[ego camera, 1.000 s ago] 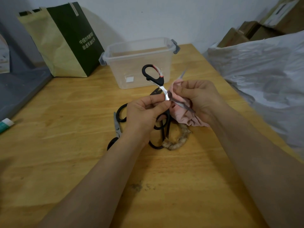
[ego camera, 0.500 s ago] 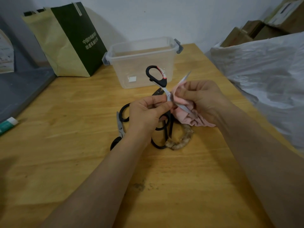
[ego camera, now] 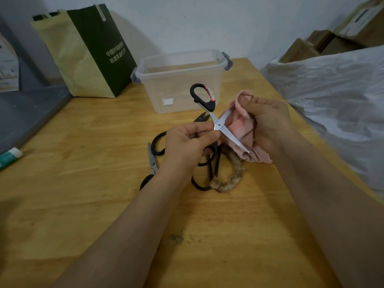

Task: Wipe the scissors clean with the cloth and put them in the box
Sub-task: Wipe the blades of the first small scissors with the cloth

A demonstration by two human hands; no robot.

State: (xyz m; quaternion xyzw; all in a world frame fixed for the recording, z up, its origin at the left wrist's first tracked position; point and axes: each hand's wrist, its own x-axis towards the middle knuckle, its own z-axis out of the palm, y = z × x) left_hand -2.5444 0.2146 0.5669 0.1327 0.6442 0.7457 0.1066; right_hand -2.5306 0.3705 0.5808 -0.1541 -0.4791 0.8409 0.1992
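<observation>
Pink cloth [ego camera: 242, 126], gripped by the right hand [ego camera: 268, 121], touches the blades of the scissors [ego camera: 218, 125] — left hand [ego camera: 187, 146] pinches them at the pivot, nearer than the clear box [ego camera: 180, 59]; far-left green bag [ego camera: 99, 50] — white Chinese print, too blurred to read.

Open scissors [ego camera: 216, 121] between left hand [ego camera: 187, 144] and cloth-holding right hand [ego camera: 268, 121].

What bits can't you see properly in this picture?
In the head view:
- The scissors: one handle is hidden behind the left hand.
- The other scissors on the table: partly under that hand, so I can't count them.
- The cloth: part of it is bunched inside the right hand.
- The tube: cut off by the left edge.
</observation>
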